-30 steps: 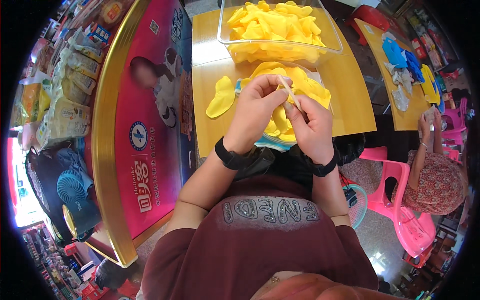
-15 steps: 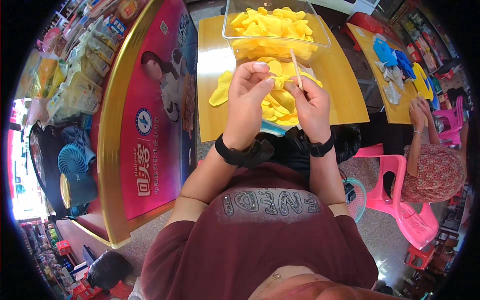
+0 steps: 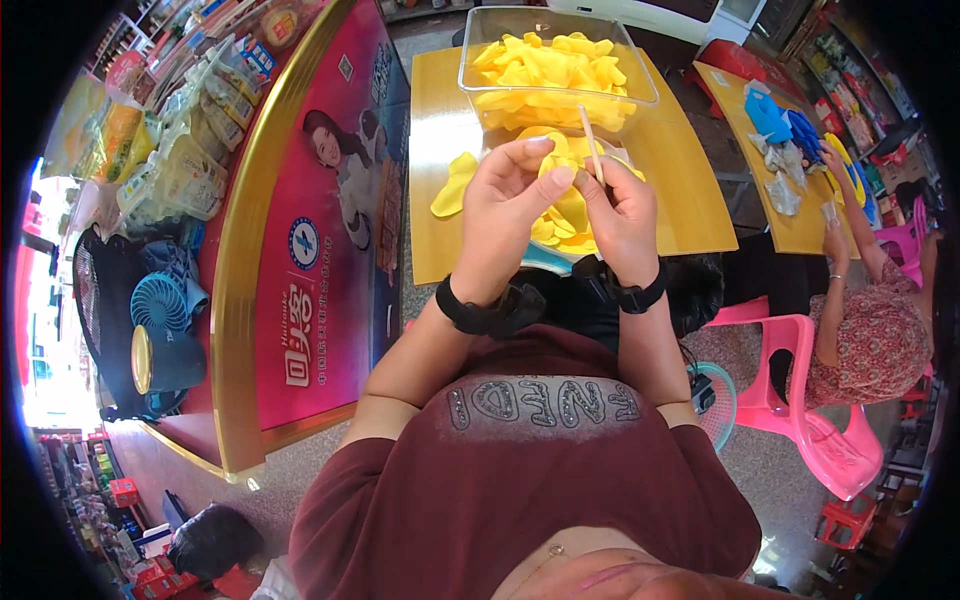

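Over the wooden table my left hand [image 3: 505,205] is closed with its fingers curled. Its thumb is extended toward the right hand, and whatever it pinches blends into the yellow behind. Close beside it, my right hand [image 3: 622,215] is closed on a thin pale stick [image 3: 591,140] that points up and away from me. Under both hands lie several soft yellow petal-like pieces [image 3: 572,212], above the light-blue edge [image 3: 550,258] of something partly hidden. A separate yellow piece [image 3: 456,186] rests on the table left of my left hand.
A clear plastic bin [image 3: 645,98] heaped with yellow pieces stands at the table's [image 3: 690,200] far side. A pink display counter [image 3: 300,250] with gold trim borders the left. At right, another person [image 3: 865,345] sits beside a pink chair [image 3: 800,400], reaching toward a table with blue pieces [image 3: 768,115].
The knotted-looking yellow piece between my fingertips no longer shows plainly. My left thumb has shifted slightly right and down. The other person's hands have moved apart, one reaching farther along their table.
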